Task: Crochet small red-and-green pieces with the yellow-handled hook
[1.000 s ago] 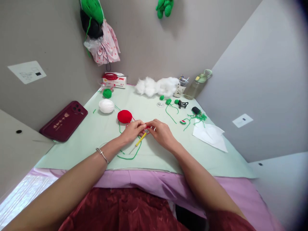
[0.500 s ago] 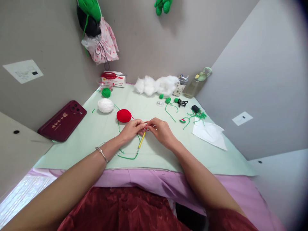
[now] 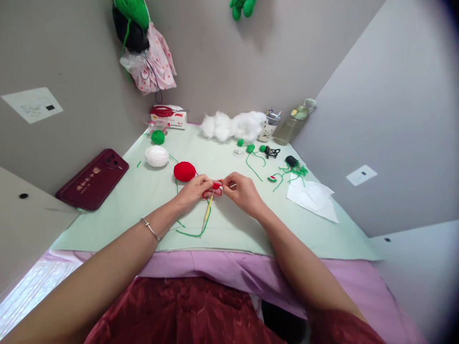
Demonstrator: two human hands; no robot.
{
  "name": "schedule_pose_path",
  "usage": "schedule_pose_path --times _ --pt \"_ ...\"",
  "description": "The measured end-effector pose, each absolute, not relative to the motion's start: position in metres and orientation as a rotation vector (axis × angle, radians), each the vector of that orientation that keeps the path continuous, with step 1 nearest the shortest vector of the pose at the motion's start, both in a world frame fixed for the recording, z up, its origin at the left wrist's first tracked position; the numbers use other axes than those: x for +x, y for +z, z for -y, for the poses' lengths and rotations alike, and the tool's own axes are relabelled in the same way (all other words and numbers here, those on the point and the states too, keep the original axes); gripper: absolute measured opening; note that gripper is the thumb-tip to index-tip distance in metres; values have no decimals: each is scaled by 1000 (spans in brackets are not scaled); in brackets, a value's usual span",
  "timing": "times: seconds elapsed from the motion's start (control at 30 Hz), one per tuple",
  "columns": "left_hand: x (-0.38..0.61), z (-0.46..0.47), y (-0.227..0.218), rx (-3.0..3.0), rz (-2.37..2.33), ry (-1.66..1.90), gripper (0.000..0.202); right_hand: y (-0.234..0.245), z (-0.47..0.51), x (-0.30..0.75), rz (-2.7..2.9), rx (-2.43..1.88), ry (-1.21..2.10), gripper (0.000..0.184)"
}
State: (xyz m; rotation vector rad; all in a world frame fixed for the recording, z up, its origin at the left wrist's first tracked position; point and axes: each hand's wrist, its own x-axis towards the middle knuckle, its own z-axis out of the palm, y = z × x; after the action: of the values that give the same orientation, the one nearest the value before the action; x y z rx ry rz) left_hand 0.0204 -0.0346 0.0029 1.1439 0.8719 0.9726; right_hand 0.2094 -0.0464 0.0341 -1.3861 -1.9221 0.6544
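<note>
My left hand (image 3: 196, 190) is closed on a small red crochet piece (image 3: 217, 186), with a loop of red yarn around its fingers. A yellow-handled crochet hook (image 3: 208, 210) hangs from the piece, pointing down toward me. My right hand (image 3: 242, 190) pinches at the piece's right edge, where red yarn reaches its fingertips; the exact grip is small and partly hidden. Just behind my left hand lies a red yarn ball (image 3: 184, 171). A loose green strand (image 3: 193, 235) curves over the mat beneath the hook.
Left stand a white yarn ball (image 3: 157, 156), a green yarn ball (image 3: 158, 137) and a dark red phone (image 3: 95, 179). White stuffing (image 3: 233, 126), a pen cup (image 3: 267, 130) and a bottle (image 3: 292, 125) line the back. Green crochet bits (image 3: 251, 148) and white paper (image 3: 312, 199) lie right.
My hands have drawn slightly apart, and more of the red crochet piece shows between them. The hook has swung a little left and hangs steeper.
</note>
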Motion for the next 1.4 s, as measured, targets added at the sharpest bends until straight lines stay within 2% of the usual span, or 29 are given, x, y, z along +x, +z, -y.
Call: schedule_pose_path --times 0.27,0.5,0.73,1.03,1.4 --pt "19 33 1 1095 -841 1015 33 37 45 209 1903 -1412 735 6" --pt "21 35 5 1049 -818 1029 31 34 45 207 1898 -1388 794 14" --pt "20 36 9 1039 -820 985 16 34 46 206 1908 -1384 799 20" --pt "19 33 4 1011 -852 1014 34 32 50 201 1956 -1354 817 20" --pt "16 31 5 953 -890 1000 36 42 46 210 2085 -1447 611 7"
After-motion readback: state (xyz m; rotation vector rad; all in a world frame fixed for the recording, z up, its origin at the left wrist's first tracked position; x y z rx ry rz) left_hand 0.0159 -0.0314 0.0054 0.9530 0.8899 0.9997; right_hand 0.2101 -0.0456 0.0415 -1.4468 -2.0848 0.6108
